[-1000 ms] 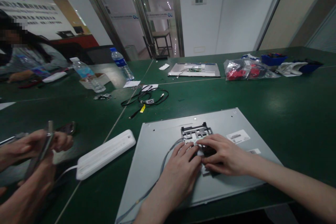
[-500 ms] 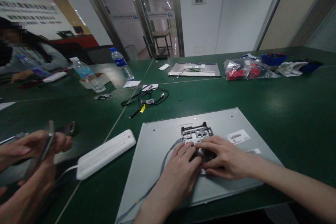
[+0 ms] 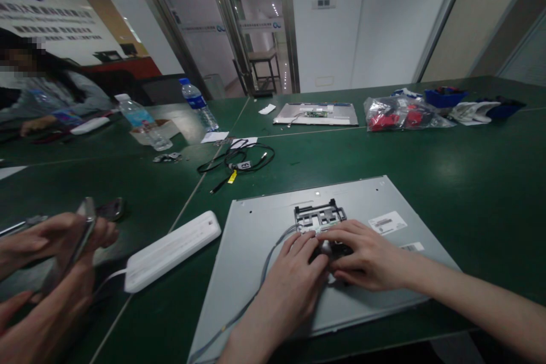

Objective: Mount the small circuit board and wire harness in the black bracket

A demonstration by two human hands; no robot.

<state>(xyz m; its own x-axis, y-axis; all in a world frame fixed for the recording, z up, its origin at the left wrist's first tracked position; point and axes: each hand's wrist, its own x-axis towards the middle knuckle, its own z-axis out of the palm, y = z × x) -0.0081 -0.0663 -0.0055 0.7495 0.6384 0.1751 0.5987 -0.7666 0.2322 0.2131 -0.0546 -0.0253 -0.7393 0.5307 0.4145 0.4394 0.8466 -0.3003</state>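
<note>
A grey metal panel point(image 3: 260, 227) lies flat on the green table in front of me, with a black plastic bracket point(image 3: 319, 215) near its middle and a grey cable point(image 3: 265, 264) running off its near left corner. My left hand point(image 3: 294, 281) and my right hand point(image 3: 364, 256) meet just below the bracket. Their fingertips press together on a small part there. What they pinch is mostly hidden by the fingers.
A white oblong device point(image 3: 173, 250) lies left of the panel. Another person's hands point(image 3: 51, 250) hold a thin tool at the left edge. Black cables point(image 3: 239, 162), two water bottles point(image 3: 197, 103), a second panel point(image 3: 315, 114), and bags of parts point(image 3: 401, 111) sit farther back.
My hands stay at the same spot with only slight finger shifts. The other person's hands at the left tilted their tool a little.
</note>
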